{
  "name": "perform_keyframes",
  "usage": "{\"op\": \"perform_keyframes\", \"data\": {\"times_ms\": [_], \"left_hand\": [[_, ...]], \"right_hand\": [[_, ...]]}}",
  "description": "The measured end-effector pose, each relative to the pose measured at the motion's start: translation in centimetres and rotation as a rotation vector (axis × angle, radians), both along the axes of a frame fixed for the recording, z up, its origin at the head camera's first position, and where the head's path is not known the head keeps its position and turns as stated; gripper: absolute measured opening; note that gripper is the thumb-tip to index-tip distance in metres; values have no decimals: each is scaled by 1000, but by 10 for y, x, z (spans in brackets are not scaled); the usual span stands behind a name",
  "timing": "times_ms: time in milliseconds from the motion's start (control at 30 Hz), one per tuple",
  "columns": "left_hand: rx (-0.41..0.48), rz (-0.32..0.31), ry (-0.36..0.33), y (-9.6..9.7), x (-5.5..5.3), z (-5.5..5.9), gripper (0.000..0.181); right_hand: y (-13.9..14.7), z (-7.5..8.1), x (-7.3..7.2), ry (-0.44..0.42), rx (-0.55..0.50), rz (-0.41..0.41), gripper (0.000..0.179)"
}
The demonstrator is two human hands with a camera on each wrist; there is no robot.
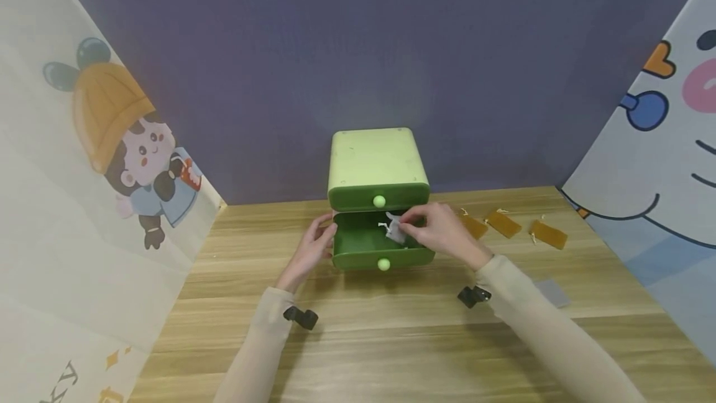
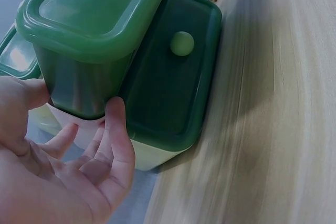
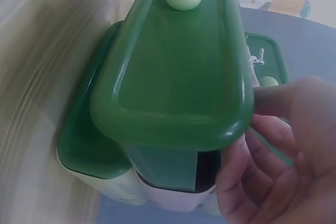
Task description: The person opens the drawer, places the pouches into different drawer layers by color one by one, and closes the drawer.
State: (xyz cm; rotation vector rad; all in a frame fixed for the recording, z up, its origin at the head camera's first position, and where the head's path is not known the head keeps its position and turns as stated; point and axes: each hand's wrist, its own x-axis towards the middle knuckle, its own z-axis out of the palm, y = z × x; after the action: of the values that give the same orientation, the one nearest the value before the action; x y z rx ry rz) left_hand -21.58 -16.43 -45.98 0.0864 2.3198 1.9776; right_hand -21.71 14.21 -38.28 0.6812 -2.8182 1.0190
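Note:
A small cabinet (image 1: 376,155) with a pale green top stands against the back wall. Its middle green drawer (image 1: 366,259) is pulled out, its front edged by a round pale knob (image 1: 383,264). Over the drawer's right part, my right hand (image 1: 439,229) pinches a small grey-white drawstring pouch (image 1: 396,231) between thumb and fingers. Only the pouch's white string (image 3: 258,57) and edge show past the drawer front in the right wrist view. My left hand (image 2: 79,166) rests at the drawer's left side, thumb and fingers spread and lightly bent, fingertips right at the wall.
Several orange drawstring pouches (image 1: 548,234) lie on the wooden table (image 1: 358,341) right of the cabinet. A flat grey piece (image 1: 552,293) lies nearer, partly behind the right sleeve. The bottom drawer (image 2: 173,87) is shut beneath the open one. Printed panels (image 1: 660,160) border both sides.

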Motion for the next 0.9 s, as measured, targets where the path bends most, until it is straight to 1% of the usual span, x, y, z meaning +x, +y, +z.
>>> {"op": "perform_keyframes", "data": {"times_ms": [200,467,733,900], "left_hand": [[9,2,-5,-1,0,0,57],[16,2,-9,0,1,0,58],[7,2,-4,0,0,0,58],[-4,-4,-2,-1,0,0,58]], "right_hand": [[-6,-3,-3,-4,8,9,19],[-7,-3,-4,-16,9,5,18],[-4,-6,-4,3,4,-13,16],[-2,-7,-3,8,-4,-11,17]]}}
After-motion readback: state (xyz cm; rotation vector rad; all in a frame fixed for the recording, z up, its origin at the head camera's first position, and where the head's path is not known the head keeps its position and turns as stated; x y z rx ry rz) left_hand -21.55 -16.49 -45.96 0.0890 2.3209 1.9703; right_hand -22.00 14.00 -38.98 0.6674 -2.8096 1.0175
